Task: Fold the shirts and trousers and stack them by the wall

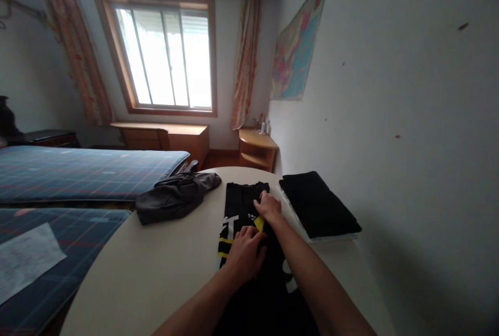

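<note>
A black T-shirt (242,202) with white lettering and yellow stripes lies lengthwise on the round cream table (156,268), partly folded in on itself. My left hand (246,254) rests palm down on the middle of the shirt, beside a yellow patch, with its thumb apart from its slightly bent fingers. Farther up, near the collar, my right hand (268,206) touches the shirt's right edge with thumb and fingers apart. The shirt's near part runs down between my forearms, which hide some of it.
A crumpled dark grey garment (171,198) lies at the table's left edge. Folded black cloth (317,203) sits on the right, close to the white wall (409,180). Left of the table are mattresses (93,169), with a paper sheet (29,260) on the nearer one.
</note>
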{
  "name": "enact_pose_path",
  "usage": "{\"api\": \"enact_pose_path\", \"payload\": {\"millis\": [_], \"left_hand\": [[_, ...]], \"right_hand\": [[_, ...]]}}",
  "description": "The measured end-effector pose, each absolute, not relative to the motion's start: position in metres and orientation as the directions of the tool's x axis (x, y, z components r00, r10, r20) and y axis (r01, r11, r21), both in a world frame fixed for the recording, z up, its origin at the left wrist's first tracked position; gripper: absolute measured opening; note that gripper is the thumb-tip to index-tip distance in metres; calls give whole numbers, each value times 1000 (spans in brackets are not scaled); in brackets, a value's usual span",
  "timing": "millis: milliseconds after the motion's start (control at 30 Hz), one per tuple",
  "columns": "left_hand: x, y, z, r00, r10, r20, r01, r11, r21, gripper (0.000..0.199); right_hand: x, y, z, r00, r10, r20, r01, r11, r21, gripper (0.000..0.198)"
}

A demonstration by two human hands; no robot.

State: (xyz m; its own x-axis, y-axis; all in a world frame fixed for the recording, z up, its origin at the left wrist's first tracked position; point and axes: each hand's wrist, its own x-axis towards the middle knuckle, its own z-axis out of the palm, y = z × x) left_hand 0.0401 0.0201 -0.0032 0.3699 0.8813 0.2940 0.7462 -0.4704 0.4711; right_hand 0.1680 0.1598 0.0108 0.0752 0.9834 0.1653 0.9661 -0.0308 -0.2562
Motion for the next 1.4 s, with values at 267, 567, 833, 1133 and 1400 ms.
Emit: {"api": "enact_pose_path", "payload": {"millis": [267,567,833,1133,1400], "left_hand": [[38,24,-8,352,883,310,686,-469,556,33],[41,25,-13,311,883,350,702,-462,542,28],[29,24,-4,394,869,298,712,-494,499,19],[28,22,-5,407,854,323,701,-519,489,24],[28,22,-4,399,868,296,711,-497,498,25]], "right_hand": [[160,172,13,131,973,189,963,-80,-258,26],[164,175,0,80,973,215,961,-18,-276,53],[169,201,-6,123,991,55,946,-100,-309,73],[160,217,-3,111,969,220,963,-50,-265,44],[147,228,-9,142,967,210,933,-60,-355,41]]}}
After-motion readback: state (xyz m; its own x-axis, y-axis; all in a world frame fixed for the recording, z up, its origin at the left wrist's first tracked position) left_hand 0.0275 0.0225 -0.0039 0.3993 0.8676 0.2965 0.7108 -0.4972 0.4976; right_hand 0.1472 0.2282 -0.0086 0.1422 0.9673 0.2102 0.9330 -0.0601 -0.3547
